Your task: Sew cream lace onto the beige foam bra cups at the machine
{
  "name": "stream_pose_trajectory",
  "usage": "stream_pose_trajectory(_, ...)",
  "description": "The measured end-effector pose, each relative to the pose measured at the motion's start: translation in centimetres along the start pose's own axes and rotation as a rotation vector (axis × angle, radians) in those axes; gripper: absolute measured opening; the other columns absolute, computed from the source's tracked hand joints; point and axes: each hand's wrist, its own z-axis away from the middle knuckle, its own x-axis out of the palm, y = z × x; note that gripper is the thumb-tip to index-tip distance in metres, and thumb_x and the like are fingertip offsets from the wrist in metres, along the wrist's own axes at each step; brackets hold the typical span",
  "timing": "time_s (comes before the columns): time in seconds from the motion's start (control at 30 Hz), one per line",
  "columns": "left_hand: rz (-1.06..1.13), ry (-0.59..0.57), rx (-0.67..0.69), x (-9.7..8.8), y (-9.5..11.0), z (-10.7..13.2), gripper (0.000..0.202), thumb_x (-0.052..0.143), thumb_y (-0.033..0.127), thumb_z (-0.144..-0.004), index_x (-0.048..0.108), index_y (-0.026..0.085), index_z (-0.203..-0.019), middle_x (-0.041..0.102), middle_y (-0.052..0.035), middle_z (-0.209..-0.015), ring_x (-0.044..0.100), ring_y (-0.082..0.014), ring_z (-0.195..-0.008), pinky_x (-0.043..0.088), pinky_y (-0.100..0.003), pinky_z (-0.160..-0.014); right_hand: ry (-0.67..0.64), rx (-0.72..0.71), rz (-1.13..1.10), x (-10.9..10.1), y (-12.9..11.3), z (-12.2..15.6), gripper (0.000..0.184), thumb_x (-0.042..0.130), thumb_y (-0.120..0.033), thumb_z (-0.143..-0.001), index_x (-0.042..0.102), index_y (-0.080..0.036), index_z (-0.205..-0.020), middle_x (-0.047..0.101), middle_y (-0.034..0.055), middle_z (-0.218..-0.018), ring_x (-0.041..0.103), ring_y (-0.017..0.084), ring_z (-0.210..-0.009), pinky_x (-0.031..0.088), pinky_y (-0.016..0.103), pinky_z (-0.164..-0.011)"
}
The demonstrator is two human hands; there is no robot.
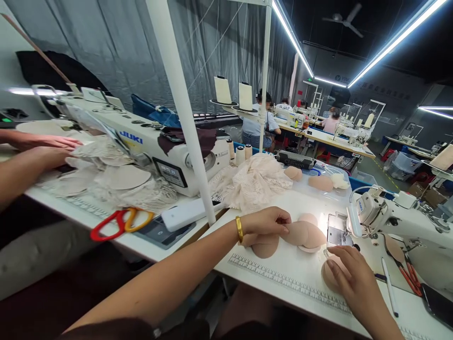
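Note:
My left hand (265,222), with a gold bracelet at the wrist, pinches the edge of a beige bra pad (297,233). That pad overlaps other beige pads (313,236) on the white table, left of the sewing machine's needle area. Under my left wrist lie more bra pads (265,248). My right hand (354,274) grips another bra pad (330,276) near the table's front, just before the lit metal needle plate (338,236). Its thumb and fingers rest over that pad, covering part of it.
The sewing machine (399,217) stands right, near orange-handled scissors (408,278), a white pen (389,288) and a phone (439,307). Cream lace (251,182) and a plastic tray (300,182) lie behind. Left, a co-worker's hands (49,146) handle fabric; a white pole (180,104) rises between.

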Motion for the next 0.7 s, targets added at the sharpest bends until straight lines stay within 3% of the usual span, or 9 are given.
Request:
stream_pose_trajectory(0.13, 0.174, 0.001, -0.04, 0.2, 0.1, 2.0, 0.045, 0.07, 0.06, -0.076, 0.065, 0.019, -0.094, 0.069, -0.0021, -0.085, 0.063, -0.0192, -0.077, 0.047, -0.027, -0.065, -0.071, 0.097, -0.049, 0.4, 0.7, -1.5, 0.027, 0.053, -0.043, -0.105, 0.072, -0.029, -0.118, 0.077, 0.0067, -0.113, 0.071, 0.029, -0.106, 0.056, 0.045, -0.091)
stream_pose_trajectory(0.23, 0.235, 0.033, -0.082, -0.3, -0.6, 3.6, 0.047, 0.069, 0.062, -0.076, 0.062, 0.02, -0.097, 0.071, -0.0039, -0.087, 0.067, -0.0227, -0.084, 0.052, -0.03, -0.07, -0.213, 0.235, -0.041, 0.2, 1.8, -2.9, 0.028, 0.053, -0.04, -0.102, 0.071, -0.028, -0.12, 0.076, 0.0081, -0.118, 0.07, 0.031, -0.112, 0.056, 0.045, -0.091)
stream_pose_trajectory(0.3, 0.143, 0.158, -0.122, -0.9, -1.3, 4.6, 0.043, 0.07, 0.055, -0.077, 0.064, 0.021, -0.102, 0.074, -0.0062, -0.095, 0.07, -0.0271, -0.096, 0.056, -0.035, -0.079, -0.319, 0.319, -0.03, 0.2, 2.4, -4.0, 0.029, 0.054, -0.035, -0.099, 0.069, -0.028, -0.124, 0.074, 0.0082, -0.125, 0.068, 0.031, -0.117, 0.054, 0.044, -0.094)
stream_pose_trajectory(0.4, -0.142, 0.424, -0.145, -1.1, -1.9, 4.8, 0.048, 0.07, 0.046, -0.078, 0.066, 0.023, -0.12, 0.073, -0.009, -0.123, 0.067, -0.0313, -0.117, 0.055, -0.041, -0.097, -0.412, 0.388, -0.025, 0.9, 3.1, -5.7, 0.038, 0.06, -0.027, -0.093, 0.066, -0.029, -0.13, 0.071, 0.0069, -0.134, 0.066, 0.028, -0.122, 0.052, 0.04, -0.097)
stream_pose_trajectory(0.43, -0.215, 0.452, -0.126, -0.9, -1.9, 4.4, 0.05, 0.068, 0.045, -0.08, 0.065, 0.024, -0.125, 0.071, -0.0088, -0.13, 0.066, -0.0313, -0.121, 0.054, -0.042, -0.102, -0.427, 0.398, -0.028, 1.3, 3.4, -6.3, 0.042, 0.064, -0.024, -0.09, 0.066, -0.029, -0.132, 0.071, 0.0066, -0.134, 0.065, 0.027, -0.123, 0.052, 0.038, -0.096)
stream_pose_trajectory(0.53, -0.361, 0.31, -0.012, 0.5, -1.1, 2.0, 0.052, 0.061, 0.039, -0.086, 0.062, 0.022, -0.135, 0.067, -0.0099, -0.142, 0.061, -0.0321, -0.133, 0.048, -0.045, -0.114, -0.463, 0.412, -0.048, 2.5, 3.9, -7.5, 0.052, 0.07, -0.013, -0.078, 0.069, -0.028, -0.128, 0.077, 0.0051, -0.12, 0.068, 0.026, -0.114, 0.051, 0.034, -0.092)
stream_pose_trajectory(0.6, -0.44, 0.203, 0.053, 1.5, -0.4, 0.0, 0.057, 0.064, 0.031, -0.083, 0.061, 0.021, -0.139, 0.064, -0.0104, -0.148, 0.056, -0.0332, -0.139, 0.042, -0.046, -0.119, -0.463, 0.411, -0.073, 3.0, 4.1, -7.7, 0.048, 0.068, -0.01, -0.076, 0.071, -0.027, -0.121, 0.078, 0.0036, -0.107, 0.069, 0.024, -0.105, 0.051, 0.033, -0.088)
stream_pose_trajectory(0.7, -0.45, 0.097, 0.093, 2.3, 0.2, -2.6, 0.063, 0.07, 0.023, -0.073, 0.065, 0.022, -0.136, 0.069, -0.0093, -0.14, 0.061, -0.0333, -0.131, 0.046, -0.042, -0.113, -0.422, 0.415, -0.131, 2.9, 4.3, -7.2, 0.04, 0.062, -0.013, -0.081, 0.071, -0.027, -0.117, 0.076, 0.0028, -0.101, 0.069, 0.022, -0.1, 0.05, 0.032, -0.087)
